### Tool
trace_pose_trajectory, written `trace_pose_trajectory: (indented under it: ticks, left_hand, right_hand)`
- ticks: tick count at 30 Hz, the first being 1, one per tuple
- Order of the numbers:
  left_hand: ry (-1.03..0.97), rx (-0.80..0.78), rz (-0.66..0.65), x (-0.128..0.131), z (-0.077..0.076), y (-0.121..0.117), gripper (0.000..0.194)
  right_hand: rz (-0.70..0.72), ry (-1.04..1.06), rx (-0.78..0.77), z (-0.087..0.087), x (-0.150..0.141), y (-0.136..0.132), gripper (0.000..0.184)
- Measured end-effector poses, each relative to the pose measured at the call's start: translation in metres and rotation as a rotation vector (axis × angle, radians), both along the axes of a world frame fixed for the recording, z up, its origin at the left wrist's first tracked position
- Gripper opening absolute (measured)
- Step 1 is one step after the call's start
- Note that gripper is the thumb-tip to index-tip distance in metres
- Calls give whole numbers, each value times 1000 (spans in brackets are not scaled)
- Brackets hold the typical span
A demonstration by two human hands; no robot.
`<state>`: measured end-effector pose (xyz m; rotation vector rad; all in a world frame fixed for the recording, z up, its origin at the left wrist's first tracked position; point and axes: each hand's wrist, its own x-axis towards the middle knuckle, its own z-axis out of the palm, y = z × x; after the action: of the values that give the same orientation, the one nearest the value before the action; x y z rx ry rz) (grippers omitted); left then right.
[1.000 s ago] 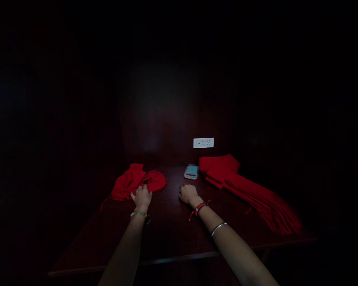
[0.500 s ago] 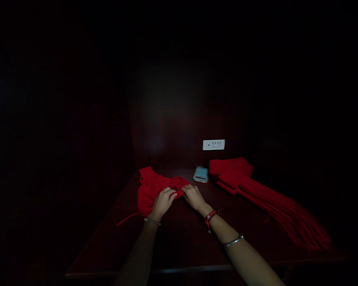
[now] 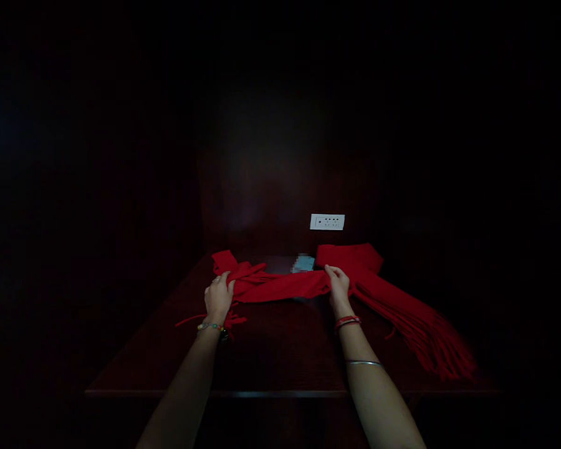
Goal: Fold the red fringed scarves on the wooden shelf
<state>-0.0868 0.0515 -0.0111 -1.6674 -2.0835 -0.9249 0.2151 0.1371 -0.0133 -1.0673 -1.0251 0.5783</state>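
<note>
A red cloth strip (image 3: 280, 287) with thin fringe-like strands stretches between my two hands above the dark table. My left hand (image 3: 219, 298) grips its bunched left part, where more folds and loose strands lie around the wrist. At the other end, my right hand (image 3: 338, 288) pinches the strip between thumb and fingers. Just beyond my right hand lies a second red fringed cloth (image 3: 369, 275), folded at the back, its strands spreading toward the front right.
A small light-blue item (image 3: 303, 264), partly blurred, lies behind the stretched strip. On the back wall sits a white socket plate (image 3: 327, 222). The dark wooden table (image 3: 271, 362) ends at a front edge near my forearms. The surroundings are very dark.
My hands have moved apart, the left going left and the right going right. The bunched red cloth between them is now drawn out into a long strip. The view has shifted slightly.
</note>
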Motion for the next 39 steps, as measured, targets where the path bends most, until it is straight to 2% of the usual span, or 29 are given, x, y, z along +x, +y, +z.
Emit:
trace_pose_trajectory:
  ticks: [2,3,7,9,11,14,16,17,21,24,28,30,32,34,35,37,39]
  left_hand:
    - [9,67,-133,2,1,1,30]
    - [2,98,-194,3,0,2,28]
    - [-58,181,-391,10,-1,4,25]
    - [-67,202,-462,15,0,3,24]
    - [-65,212,-511,20,2,2,24]
    - [-36,204,-509,26,6,-1,24]
    - [-17,206,-404,27,9,-3,25]
    - [-13,210,-323,26,11,-3,26]
    - [-44,205,-26,18,16,-5,28]
    - [-108,190,119,6,18,-7,29]
    - [-257,166,311,-15,20,-12,29]
    - [-302,170,356,-22,22,-14,30]
    - [-297,193,355,-21,24,-15,31]
    - [-226,217,236,-11,26,-13,30]
    - [-167,211,96,-3,27,-12,29]
    - [-34,125,-297,15,27,-9,29]
    - [47,-31,-641,31,24,-7,30]
  right_hand:
    - [-100,-243,-24,-3,3,-3,26]
    - [-89,-399,-12,-4,0,-6,24]
    - [214,-902,100,-7,-37,-26,32]
    - [336,-1038,110,-7,-58,-38,41]
    - [370,-1128,66,-7,-73,-46,45]
    - [382,-1217,-37,-8,-80,-49,29]
    - [414,-1137,-62,-8,-75,-43,18]
    - [431,-1031,-60,-8,-71,-38,16]
    - [412,-368,-36,-8,-47,-15,20]
    - [307,-36,-34,-7,-26,-2,26]
    - [82,450,5,-2,-6,1,25]
    - [33,452,45,1,-4,-2,24]
    - [76,241,65,4,-7,-7,26]
    - [190,-98,48,7,-14,-13,26]
    - [235,-265,39,8,-18,-17,24]
    - [250,-514,77,12,-27,-26,20]
    - [218,-649,198,16,-35,-37,26]
